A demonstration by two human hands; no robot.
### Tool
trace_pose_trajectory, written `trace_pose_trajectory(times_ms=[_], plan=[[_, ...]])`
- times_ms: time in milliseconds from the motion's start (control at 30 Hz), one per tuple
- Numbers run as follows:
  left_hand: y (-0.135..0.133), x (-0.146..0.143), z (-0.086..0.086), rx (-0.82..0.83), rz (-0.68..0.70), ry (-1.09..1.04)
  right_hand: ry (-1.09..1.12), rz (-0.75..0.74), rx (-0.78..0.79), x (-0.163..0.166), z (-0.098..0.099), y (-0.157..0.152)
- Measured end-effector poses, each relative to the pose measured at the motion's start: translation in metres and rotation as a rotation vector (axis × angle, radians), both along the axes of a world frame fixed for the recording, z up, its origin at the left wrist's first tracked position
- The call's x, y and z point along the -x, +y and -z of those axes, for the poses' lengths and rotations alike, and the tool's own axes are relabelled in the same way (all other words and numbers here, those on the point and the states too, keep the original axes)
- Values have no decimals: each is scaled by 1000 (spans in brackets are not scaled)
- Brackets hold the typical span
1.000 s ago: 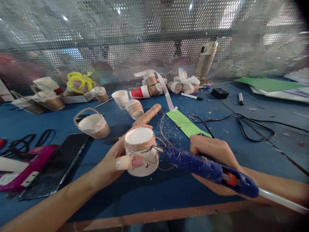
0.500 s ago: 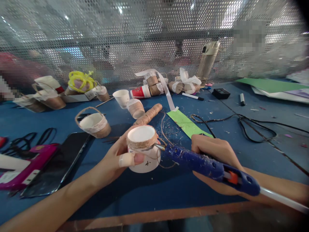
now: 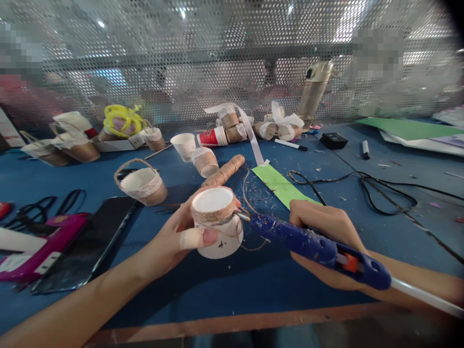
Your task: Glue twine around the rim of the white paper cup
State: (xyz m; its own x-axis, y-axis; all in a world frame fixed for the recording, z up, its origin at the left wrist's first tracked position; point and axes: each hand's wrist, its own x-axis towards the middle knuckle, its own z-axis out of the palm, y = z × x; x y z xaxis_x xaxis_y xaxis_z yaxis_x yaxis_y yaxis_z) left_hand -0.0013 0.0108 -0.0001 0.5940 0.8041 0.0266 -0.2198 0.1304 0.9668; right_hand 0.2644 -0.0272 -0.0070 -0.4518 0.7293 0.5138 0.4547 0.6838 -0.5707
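Note:
My left hand (image 3: 177, 237) is wrapped round a white paper cup (image 3: 216, 222), which stands upside down with brown twine wound round its upper edge. A bandage covers my left thumb. My right hand (image 3: 326, 232) grips a blue glue gun (image 3: 311, 244). Its metal tip touches the twine band on the cup's right side. A loose strand of twine (image 3: 250, 198) runs from the cup to a twine spool (image 3: 224, 171) lying just behind.
A twine-wrapped cup basket (image 3: 143, 183), more cups (image 3: 183, 145), a green paper strip (image 3: 279, 183), black cables (image 3: 369, 188), scissors (image 3: 43, 208), a phone (image 3: 87, 241), a pink glue gun (image 3: 36, 246) and a bottle (image 3: 313, 92) lie on the blue table (image 3: 224, 285). Perforated metal mesh (image 3: 203, 58) stands behind.
The cup and the glue gun have both risen slightly and shifted a little right. The tip stays against the twine band.

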Motion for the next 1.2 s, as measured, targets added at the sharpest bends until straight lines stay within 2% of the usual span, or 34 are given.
trace_pose_trajectory(times_ms=[600,700,867,1067,1200], plan=[[1,0,-2,-54,-12,49,21,31,32,3,0,-3],[2,-1,-5,-83,20,38,34,12,36,2,0,-4],[6,0,-9,-29,106,83,25,-3,52,0,2,-4],[4,-1,-8,25,66,69,20,-3,34,1,1,-2],[-1,-3,-7,15,21,29,44,63,15,3,-2,-2]])
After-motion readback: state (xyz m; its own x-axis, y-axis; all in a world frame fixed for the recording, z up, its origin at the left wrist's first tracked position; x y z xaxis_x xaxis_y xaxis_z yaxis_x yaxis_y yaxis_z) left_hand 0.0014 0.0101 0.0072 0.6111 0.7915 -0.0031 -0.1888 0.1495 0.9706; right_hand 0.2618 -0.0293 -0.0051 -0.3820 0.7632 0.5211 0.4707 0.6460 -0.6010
